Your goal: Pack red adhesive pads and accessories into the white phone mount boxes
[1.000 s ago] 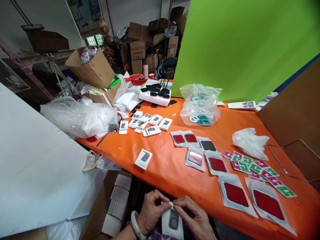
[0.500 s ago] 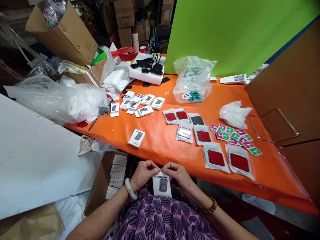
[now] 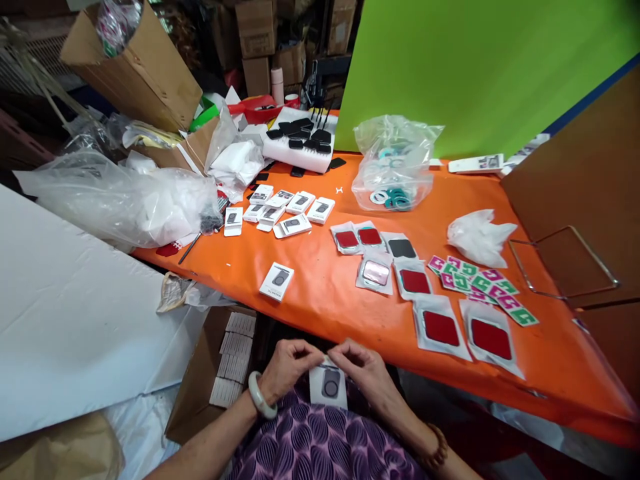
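A small white box (image 3: pixel 329 387) with a dark ring-shaped device printed on its front rests against my lap. My left hand (image 3: pixel 290 365), a pale bangle at its wrist, pinches the box's top edge near the left corner. At the right corner of that same edge, the fingertips of my right hand (image 3: pixel 363 367) are pinched too; a beaded bracelet circles that wrist. Fingers partly cover the top flap. On the orange table (image 3: pixel 320 267) just ahead lies a similar white box (image 3: pixel 277 281).
Several white boxes (image 3: pixel 293 225) are grouped farther back. To the right lie red pads in white wrappers (image 3: pixel 440 328), pink and green cards (image 3: pixel 483 283) and a clear bag of rings (image 3: pixel 393 167). A carton of packed boxes (image 3: pixel 233 360) stands below on the left.
The view has shifted slightly, so most things sit a little lower and to the right. Both hands still pinch the top of the box.
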`<state>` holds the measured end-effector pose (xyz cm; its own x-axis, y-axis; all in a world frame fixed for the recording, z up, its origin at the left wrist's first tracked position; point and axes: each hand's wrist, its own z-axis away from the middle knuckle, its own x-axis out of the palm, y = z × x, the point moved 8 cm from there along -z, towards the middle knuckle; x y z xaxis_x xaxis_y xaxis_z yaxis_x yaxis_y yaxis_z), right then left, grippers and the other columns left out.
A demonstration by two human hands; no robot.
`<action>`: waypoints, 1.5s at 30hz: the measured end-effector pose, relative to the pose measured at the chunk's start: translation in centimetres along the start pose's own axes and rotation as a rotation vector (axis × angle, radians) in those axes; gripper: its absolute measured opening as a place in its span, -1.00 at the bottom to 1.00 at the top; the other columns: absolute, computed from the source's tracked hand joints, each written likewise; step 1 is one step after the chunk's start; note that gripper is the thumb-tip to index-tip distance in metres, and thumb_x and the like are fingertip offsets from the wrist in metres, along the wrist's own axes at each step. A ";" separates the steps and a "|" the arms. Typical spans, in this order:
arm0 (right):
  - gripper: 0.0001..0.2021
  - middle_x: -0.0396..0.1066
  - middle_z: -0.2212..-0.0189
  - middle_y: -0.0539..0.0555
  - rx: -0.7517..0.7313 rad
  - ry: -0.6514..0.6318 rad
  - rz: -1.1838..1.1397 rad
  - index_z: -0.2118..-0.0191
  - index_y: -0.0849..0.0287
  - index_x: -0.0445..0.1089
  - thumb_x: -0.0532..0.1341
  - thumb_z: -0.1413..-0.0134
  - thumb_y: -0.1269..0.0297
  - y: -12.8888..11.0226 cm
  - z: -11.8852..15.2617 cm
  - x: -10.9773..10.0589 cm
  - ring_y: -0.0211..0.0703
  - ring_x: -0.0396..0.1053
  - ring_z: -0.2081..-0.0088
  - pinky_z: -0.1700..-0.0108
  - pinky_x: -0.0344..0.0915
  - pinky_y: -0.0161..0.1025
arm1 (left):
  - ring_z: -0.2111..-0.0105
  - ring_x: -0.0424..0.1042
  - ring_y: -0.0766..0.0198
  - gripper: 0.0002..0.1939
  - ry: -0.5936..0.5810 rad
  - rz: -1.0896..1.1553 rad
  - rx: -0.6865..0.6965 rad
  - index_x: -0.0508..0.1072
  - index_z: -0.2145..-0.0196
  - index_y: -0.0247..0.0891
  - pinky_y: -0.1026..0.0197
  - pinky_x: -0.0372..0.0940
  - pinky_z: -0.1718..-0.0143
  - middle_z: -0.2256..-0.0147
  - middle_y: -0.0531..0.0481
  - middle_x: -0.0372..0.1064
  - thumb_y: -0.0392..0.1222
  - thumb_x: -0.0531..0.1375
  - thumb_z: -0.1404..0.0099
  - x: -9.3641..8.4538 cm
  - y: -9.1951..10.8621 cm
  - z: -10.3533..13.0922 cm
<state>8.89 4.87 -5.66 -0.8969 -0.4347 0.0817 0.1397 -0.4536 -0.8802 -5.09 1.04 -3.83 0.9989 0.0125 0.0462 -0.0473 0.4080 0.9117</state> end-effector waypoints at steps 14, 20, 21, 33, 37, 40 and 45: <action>-0.49 0.48 0.17 0.15 -0.223 -0.149 0.317 -0.05 0.13 0.37 0.19 -0.06 -0.07 -4.8 -3.6 -1.0 -0.06 0.43 0.20 0.12 0.37 -0.12 | 0.46 0.32 0.35 -0.67 0.074 0.085 0.121 0.43 0.29 -0.35 0.30 0.19 0.41 0.45 0.03 0.37 -0.03 0.26 -0.09 -3.4 1.7 -4.1; -0.48 0.43 0.11 0.24 -0.609 0.242 0.642 -0.07 0.22 0.34 0.12 -0.10 -0.03 -17.6 -16.4 -4.9 0.00 0.40 0.17 0.08 0.32 -0.03 | 0.39 0.37 0.29 -0.78 0.227 -0.345 0.237 0.44 0.26 -0.32 0.24 0.26 0.32 0.37 -0.02 0.38 -0.16 0.12 -0.19 -11.0 8.6 -10.6; -0.47 0.40 0.06 0.25 -0.632 0.264 0.710 -0.10 0.22 0.31 0.11 -0.12 -0.02 -19.1 -18.7 -4.7 0.02 0.39 0.13 0.06 0.31 -0.02 | 0.35 0.38 0.27 -0.80 0.252 -0.438 0.240 0.45 0.28 -0.31 0.22 0.27 0.27 0.34 -0.04 0.39 -0.20 0.11 -0.18 -11.7 8.9 -11.2; -0.24 -0.03 -0.29 0.32 -0.780 0.136 1.335 -0.30 0.16 0.04 0.09 -0.10 -0.20 -24.7 -32.8 10.6 0.42 -0.07 -0.24 -0.15 -0.09 0.26 | -0.06 0.29 0.09 -0.53 0.844 -0.949 0.128 0.25 -0.11 -0.36 0.13 0.16 -0.08 -0.03 -0.26 0.31 -0.13 0.11 -0.28 -24.7 13.9 -17.2; -0.23 -0.09 -0.33 0.23 -0.860 0.055 1.385 -0.31 0.11 0.02 0.05 -0.10 -0.24 -24.9 -34.8 14.4 0.44 -0.15 -0.25 -0.16 -0.13 0.27 | -0.07 0.30 -0.10 -0.46 0.871 -1.013 0.031 0.25 -0.14 -0.35 -0.03 0.17 -0.05 -0.12 -0.39 0.20 -0.12 0.16 -0.23 -27.3 13.9 -20.0; -0.28 -0.02 -0.31 0.20 -0.849 -0.023 1.436 -0.27 0.09 0.11 0.04 -0.10 -0.24 -24.3 -35.9 15.3 0.44 -0.06 -0.23 -0.15 -0.09 0.26 | -0.05 0.31 -0.20 -0.44 0.858 -1.058 -0.007 0.25 -0.16 -0.33 -0.12 0.19 0.01 -0.15 -0.45 0.16 -0.16 0.17 -0.22 -27.1 13.4 -21.2; -0.39 0.13 -0.24 0.20 -0.876 -0.086 1.458 -0.24 0.14 0.14 0.09 -0.15 -0.07 -23.0 -35.0 13.4 0.20 0.25 -0.07 -0.10 0.07 0.06 | -0.16 0.21 -0.04 -0.52 0.776 -1.111 0.064 0.33 -0.09 -0.29 0.01 0.09 -0.13 -0.12 -0.33 0.24 -0.28 0.16 -0.19 -24.5 13.1 -22.7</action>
<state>-21.02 36.67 -0.70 -0.2155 -0.1219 -0.9689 0.4822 0.8495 -0.2141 -29.98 26.78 -2.25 0.2555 0.2229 -0.9408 0.8005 0.4969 0.3352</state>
